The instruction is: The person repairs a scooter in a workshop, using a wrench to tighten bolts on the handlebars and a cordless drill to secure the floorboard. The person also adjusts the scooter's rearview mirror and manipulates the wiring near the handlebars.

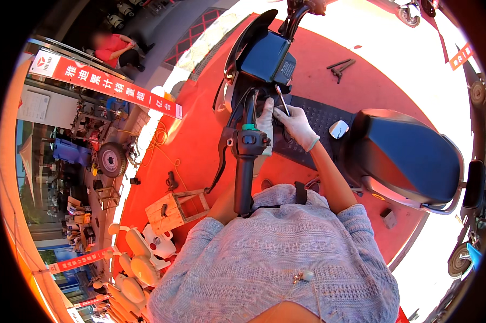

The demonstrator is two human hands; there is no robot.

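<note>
Both my hands wear pale gloves and work below the dash of an electric scooter. My right hand [299, 127] is closed around a slim, light rod-like tool [282, 100] that points up toward the dash; its exact kind is unclear. Beside it, my left hand [265, 121] reaches up behind the left handlebar grip [244, 183], fingers bent against the front panel; what they hold is hidden. Above them sits the scooter's dark display housing [264, 56]. The switch block [248, 139], with a green part, and a black brake lever [221, 161] are close to my left forearm.
The scooter's dark seat [415, 156] is at the right. A shiny oval piece [338, 129] lies on the footboard. Metal tools [340, 70] lie on the red floor beyond. A wooden stool [170, 211] stands at the left, near a yellow cable [158, 141]. A person [116, 48] sits far left.
</note>
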